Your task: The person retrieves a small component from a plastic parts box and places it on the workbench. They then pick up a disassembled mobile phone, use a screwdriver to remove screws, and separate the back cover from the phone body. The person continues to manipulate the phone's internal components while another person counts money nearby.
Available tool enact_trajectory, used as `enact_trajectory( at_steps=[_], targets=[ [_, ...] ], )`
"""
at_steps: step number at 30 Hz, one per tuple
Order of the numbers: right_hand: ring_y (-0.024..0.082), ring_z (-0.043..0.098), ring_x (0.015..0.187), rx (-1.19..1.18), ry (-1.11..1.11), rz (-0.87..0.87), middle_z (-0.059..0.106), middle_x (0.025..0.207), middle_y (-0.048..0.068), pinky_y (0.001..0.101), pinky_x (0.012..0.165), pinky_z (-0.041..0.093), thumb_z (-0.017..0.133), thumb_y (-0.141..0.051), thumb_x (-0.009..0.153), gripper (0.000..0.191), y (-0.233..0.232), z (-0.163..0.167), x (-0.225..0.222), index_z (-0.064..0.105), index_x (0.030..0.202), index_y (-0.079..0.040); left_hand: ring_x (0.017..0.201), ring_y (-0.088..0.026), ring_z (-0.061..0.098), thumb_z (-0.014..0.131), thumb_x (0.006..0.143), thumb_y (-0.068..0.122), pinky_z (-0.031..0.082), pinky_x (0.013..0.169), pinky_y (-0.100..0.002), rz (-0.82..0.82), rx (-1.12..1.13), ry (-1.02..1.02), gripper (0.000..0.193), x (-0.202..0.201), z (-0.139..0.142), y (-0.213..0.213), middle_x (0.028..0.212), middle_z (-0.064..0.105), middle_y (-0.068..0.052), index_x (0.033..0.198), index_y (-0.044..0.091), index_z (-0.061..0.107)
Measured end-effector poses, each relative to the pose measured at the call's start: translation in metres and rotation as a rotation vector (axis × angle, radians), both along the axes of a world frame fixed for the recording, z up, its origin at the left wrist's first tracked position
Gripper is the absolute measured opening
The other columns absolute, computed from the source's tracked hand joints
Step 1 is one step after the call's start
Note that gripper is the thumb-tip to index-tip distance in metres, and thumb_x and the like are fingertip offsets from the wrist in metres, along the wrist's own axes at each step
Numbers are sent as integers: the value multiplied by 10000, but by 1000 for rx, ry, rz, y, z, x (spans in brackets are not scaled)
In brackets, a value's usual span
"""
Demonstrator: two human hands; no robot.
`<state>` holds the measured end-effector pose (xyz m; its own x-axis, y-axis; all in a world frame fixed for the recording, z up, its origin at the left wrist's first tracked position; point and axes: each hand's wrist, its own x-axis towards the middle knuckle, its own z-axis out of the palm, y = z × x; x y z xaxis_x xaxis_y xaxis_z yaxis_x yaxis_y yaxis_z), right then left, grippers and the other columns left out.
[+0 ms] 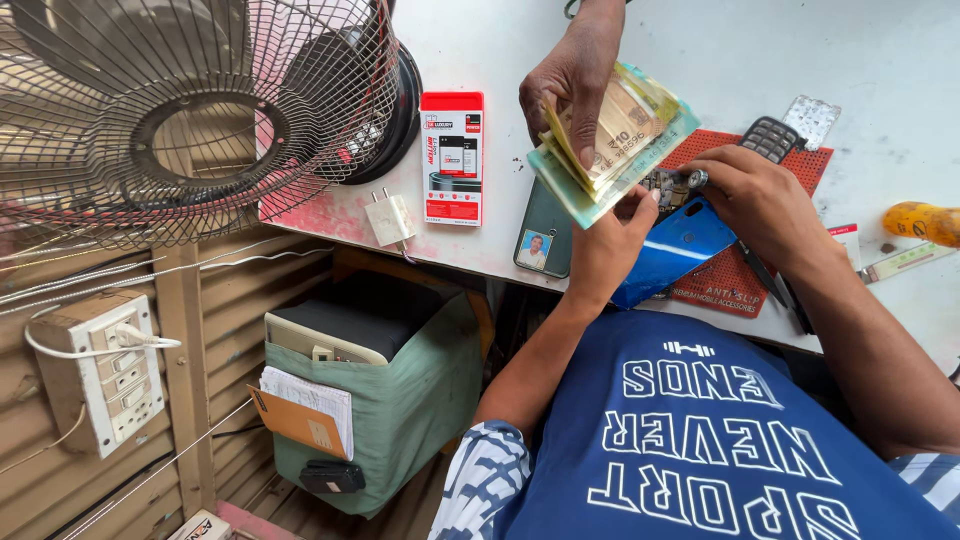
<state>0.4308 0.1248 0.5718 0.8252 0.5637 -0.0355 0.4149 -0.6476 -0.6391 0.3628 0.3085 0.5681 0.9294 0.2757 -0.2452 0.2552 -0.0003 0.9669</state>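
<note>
paper banknotes [610,135]; glossy blue phone back [675,250]; wire metal fan guard [190,110].

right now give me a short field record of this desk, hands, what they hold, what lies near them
left hand: left hand touching the lower edge of a fanned stack of paper banknotes
right hand: right hand resting on a glossy blue phone back cover
other person: another person's hand grips the same notes from above
under the work: red dotted anti-slip mat on the white table
nearby: dark green phone with a photo in its case, red and white cardboard box, white plug adapter, wire-caged fan
</note>
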Motion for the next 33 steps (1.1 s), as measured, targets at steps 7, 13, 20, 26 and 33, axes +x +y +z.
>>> enact_trajectory(
  at_steps=[7,13,20,26,33],
  targets=[
    [324,685,1066,-18,25,-5,697,1214,111,412,916,559,693,-45,922,302,-2,3,4,726,1221,-66,841,-179,787,718,952,128,644,713,-278,8,-135,237,278,0,-7,21,938,789,-155,1116,-96,727],
    [257,708,993,125,80,-102,706,1193,100,355,846,581,724,-60,978,232,-7,-1,2,748,1207,-77,809,-92,741,678,975,183,622,623,-260,56,-192,183,244,-25,-28,59,913,758,-67,1060,-43,718],
    [206,710,943,141,65,-143,712,1144,79,306,817,581,740,-49,1039,146,-15,-1,6,745,1182,-80,671,-50,587,743,953,207,497,612,-240,171,179,265,248,-53,-25,113,772,712,-22,968,-41,750],
    [288,699,975,-36,-217,99,713,1145,110,382,741,579,763,-143,879,303,10,-9,8,757,1167,-50,610,-84,607,753,910,224,503,593,-271,190,337,354,242,-48,-15,105,719,719,-59,924,-18,744],
    [268,690,776,-215,-223,188,687,888,110,387,602,554,707,-122,947,54,15,-32,14,749,956,-89,691,-242,678,687,945,332,526,674,-392,162,607,364,320,-45,8,99,795,709,-71,864,28,748]
  ],
)
